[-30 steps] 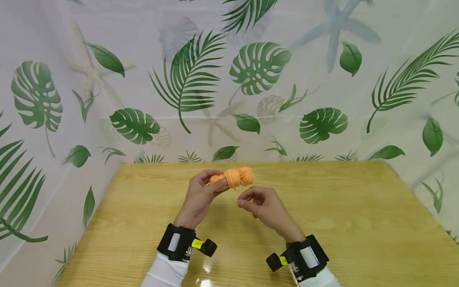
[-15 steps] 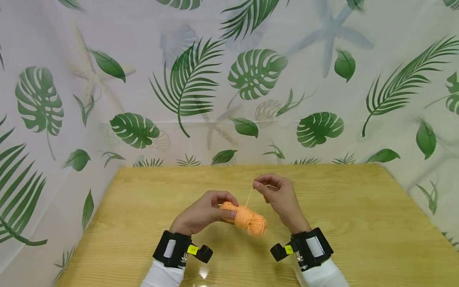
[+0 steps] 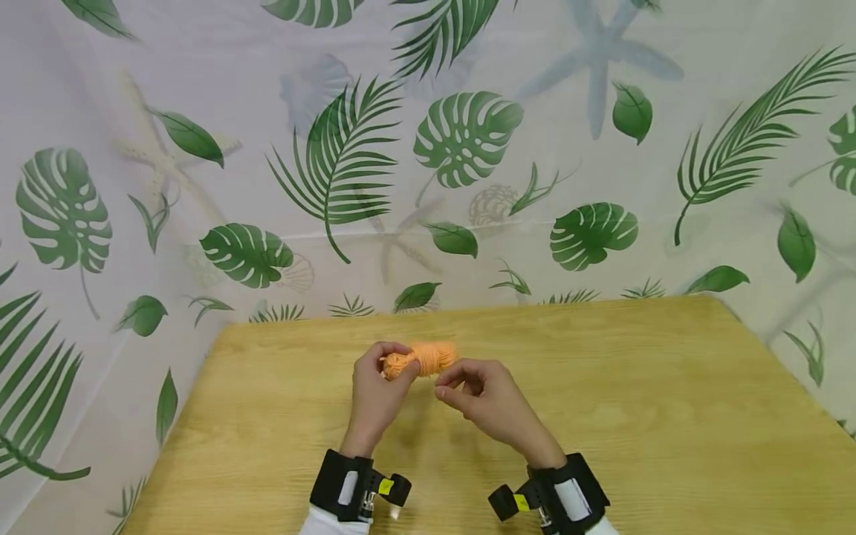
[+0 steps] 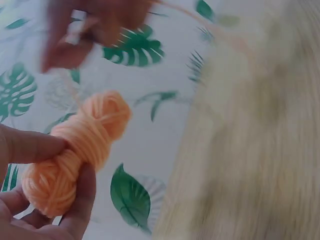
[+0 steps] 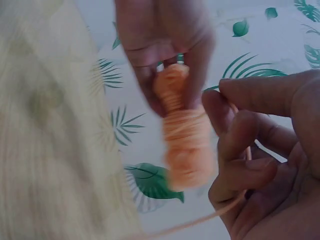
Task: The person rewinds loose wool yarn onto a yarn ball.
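Observation:
My left hand [image 3: 374, 397] grips one end of an orange yarn skein [image 3: 431, 359] above the table, thumb on the near side. In the left wrist view the skein [image 4: 92, 135] is narrow-waisted, with yarn wound round its middle. Close to its free end is my right hand [image 3: 491, 401], thumb and index finger together on a thin yarn strand. The right wrist view has that strand [image 5: 210, 216] passing through the curled fingers and trailing off to the lower left. The right hand [image 4: 102, 22] is blurred in the left wrist view.
A wood-grain table [image 3: 635, 416] lies beneath both hands. Behind it hangs a pale sheet [image 3: 508, 59] printed with green leaves. Each wrist wears a black band with a small camera [image 3: 504, 503].
The skein rises and swings from slanting down to nearly level as the left hand lifts. My right hand, earlier above it with a taut strand, comes down and left to its near side.

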The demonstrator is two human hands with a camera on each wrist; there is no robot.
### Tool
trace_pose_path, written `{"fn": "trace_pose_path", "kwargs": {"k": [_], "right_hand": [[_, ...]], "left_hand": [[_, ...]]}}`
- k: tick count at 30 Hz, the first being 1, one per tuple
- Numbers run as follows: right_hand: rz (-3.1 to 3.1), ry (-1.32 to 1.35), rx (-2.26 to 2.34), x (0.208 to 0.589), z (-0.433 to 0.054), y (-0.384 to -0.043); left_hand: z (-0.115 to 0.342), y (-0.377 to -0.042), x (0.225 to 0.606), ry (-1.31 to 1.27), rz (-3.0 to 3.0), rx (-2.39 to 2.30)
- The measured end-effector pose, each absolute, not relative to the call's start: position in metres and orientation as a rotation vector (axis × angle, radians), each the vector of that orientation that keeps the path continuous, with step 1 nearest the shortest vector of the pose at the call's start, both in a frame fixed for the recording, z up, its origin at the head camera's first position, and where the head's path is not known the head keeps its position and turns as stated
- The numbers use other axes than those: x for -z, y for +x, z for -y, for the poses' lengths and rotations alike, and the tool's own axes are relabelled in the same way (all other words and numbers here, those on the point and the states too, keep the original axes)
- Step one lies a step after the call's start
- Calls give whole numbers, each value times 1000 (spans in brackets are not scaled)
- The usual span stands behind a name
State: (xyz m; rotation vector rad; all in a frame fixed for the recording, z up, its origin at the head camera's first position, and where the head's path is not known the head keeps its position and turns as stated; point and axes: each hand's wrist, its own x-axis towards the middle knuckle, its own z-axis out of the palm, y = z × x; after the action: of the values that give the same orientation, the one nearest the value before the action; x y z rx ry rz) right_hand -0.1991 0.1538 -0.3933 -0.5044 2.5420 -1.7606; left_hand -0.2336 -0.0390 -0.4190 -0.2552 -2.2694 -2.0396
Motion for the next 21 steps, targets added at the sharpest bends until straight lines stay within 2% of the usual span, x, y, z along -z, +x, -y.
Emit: {"fn": "trace_pose_path", "kwargs": {"k": [4,7,9,11,14,17,21], "right_hand": [[-2571,-399,1946,396,-163,-208],[-2558,-243,2084,404,-172,-215],[-2513,-165,2132,410,-174,-216],[-2474,-135,2126,415,-173,-218],[-2444,-181,2066,417,-167,-219],[-2474,-283,1979,416,-160,-220],[-2560,-376,1892,408,-154,-219]], "left_hand": [[47,-233,419,-530,2465,2123],[54,-235,420,-758,2379,2505],[57,-236,421,-778,2184,2793],[57,-238,423,-661,1928,3011],[51,-241,426,-390,1617,3088],[43,-245,426,-205,1545,2944],[32,-247,428,-153,1783,2532]]}}
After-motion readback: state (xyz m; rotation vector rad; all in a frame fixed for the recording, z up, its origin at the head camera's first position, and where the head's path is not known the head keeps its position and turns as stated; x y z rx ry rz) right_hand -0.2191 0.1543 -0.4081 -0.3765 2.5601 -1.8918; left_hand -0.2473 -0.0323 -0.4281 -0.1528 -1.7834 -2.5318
